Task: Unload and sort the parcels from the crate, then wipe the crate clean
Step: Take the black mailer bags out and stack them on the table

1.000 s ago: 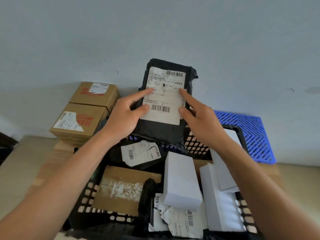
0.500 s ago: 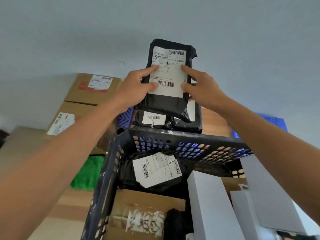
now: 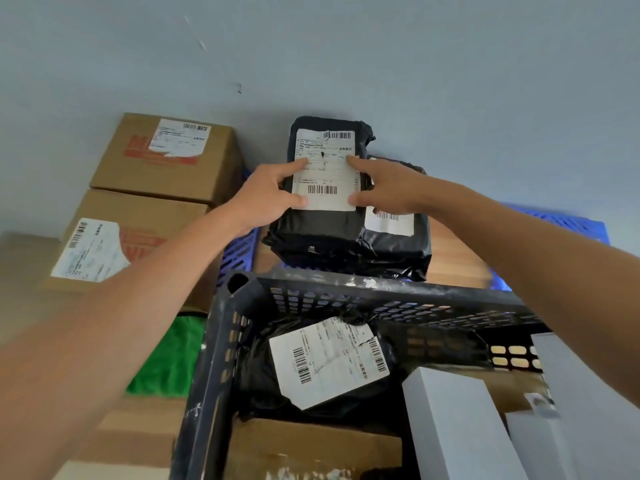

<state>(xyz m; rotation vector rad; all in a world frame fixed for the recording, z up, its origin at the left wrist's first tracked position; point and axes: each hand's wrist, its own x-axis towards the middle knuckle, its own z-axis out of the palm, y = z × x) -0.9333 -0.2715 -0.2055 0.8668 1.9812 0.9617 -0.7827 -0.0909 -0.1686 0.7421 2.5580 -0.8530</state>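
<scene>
- Head view, far left: two brown cartons (image 3: 166, 157) stacked against the wall, a green cloth (image 3: 166, 358) in the gap beside the crate (image 3: 221, 341).
- Left hand (image 3: 263, 199) has its grip on the left edge of the black parcel (image 3: 325, 202); right hand (image 3: 384, 192) likewise pinches the right edge.
- Parcel lies on a second black parcel (image 3: 398, 233) behind the crate's far rim.
- Crate: one black parcel, one brown, three white boxes (image 3: 450, 417) visible.
- Blue pallet (image 3: 561, 223) at right.
</scene>
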